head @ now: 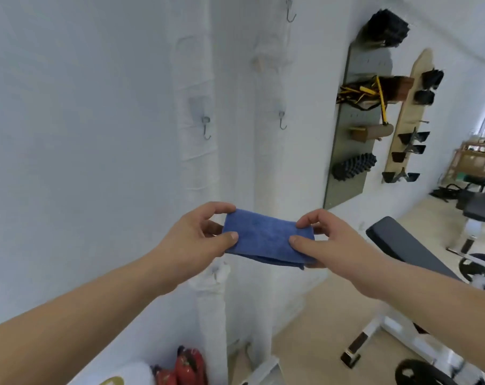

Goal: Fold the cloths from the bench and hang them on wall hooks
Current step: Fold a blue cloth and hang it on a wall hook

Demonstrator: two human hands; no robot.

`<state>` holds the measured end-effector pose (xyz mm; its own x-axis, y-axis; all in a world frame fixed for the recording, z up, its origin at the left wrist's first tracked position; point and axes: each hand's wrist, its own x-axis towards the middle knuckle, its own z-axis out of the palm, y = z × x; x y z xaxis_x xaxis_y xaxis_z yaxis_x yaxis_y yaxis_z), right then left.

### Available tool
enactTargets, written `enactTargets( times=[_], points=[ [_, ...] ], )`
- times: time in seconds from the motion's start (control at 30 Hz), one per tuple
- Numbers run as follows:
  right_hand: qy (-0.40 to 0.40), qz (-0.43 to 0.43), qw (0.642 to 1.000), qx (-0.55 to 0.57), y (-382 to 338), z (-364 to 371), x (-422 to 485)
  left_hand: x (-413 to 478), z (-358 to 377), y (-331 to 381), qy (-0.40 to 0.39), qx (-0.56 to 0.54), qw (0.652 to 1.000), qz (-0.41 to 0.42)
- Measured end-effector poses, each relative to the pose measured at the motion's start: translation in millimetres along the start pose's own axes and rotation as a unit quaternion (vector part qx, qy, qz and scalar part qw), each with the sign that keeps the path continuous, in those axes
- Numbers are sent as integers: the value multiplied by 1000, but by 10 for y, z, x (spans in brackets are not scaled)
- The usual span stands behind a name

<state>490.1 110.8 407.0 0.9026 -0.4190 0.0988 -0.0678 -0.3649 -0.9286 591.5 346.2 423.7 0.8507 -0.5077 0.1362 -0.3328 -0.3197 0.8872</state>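
The fingertips behind the blue cloth (267, 240) are covered by it, so only the thumbs and the curled forefingers are seen, and both forearms are cut off by the lower frame edge. Pale cloths (199, 168) hung on the white wall are hard to make out against it, and their outlines are traced only faintly. A red object (190, 365) at the bottom edge is cut off and cannot be identified. The items on the grey panel (355, 151) and the wooden rack (405, 107) at the right are blurred. Three metal hooks are seen on the wall above the cloth: the left hook (206, 129) and the middle hook (283, 120) at mid-height, and the top hook (291, 11) near the upper edge. Open air is left between the cloth and these hooks. The dark padded bench (407, 243) lies low at the right, apart from the right hand (333, 240). The cloth is held in mid-air before the wall, below the hooks. Its left end is pinched by the left hand (196, 237), with the thumb pressed on the near face and the fingers curled behind; its right end is pinched likewise by the right hand. The cloth is folded into a narrow band and stretched almost level between the hands. Layered edges are shown along its lower side, and a corner droops at the lower right.
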Motion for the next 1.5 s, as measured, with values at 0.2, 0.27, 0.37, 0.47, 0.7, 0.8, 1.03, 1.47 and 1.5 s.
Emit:
enactTargets(
  times=[0.2, 0.27, 0.37, 0.47, 0.7, 0.8, 1.03, 1.47, 1.5],
  points=[
    [-16, -47, 999, 0, -969, -27, 1099, 921, -721, 542, 45, 19, 997, 65],
    [0, -92, 996, -7, -1232, -1, 1395, 1198, -944, 680, 58, 23, 994, 89],
    [51, -160, 986, -10, -1557, 102, 1743, 1576, -1264, 860, 79, 29, 988, 128],
    [103, -222, 969, -20, -1921, 200, 2048, 1927, -1601, 1069, 103, 31, 980, 169],
    [165, -322, 932, -6, -2825, 84, 2605, 2489, -2243, 1597, 145, 34, 953, 264],
    [201, -341, 918, 28, -3177, 24, 2836, 2655, -2409, 1942, 176, 44, 934, 308],
    [243, -455, 856, -36, -3893, 18, 3351, 3032, -2597, 2512, 281, 32, 905, 317],
    [131, -347, 901, -223, -4151, 104, 3751, 3375, -2580, 2354, 307, 251, 819, 415],
    [129, -331, 906, -232, -4151, 109, 3745, 3368, -2554, 2348, 296, 253, 822, 416]
  ],
)
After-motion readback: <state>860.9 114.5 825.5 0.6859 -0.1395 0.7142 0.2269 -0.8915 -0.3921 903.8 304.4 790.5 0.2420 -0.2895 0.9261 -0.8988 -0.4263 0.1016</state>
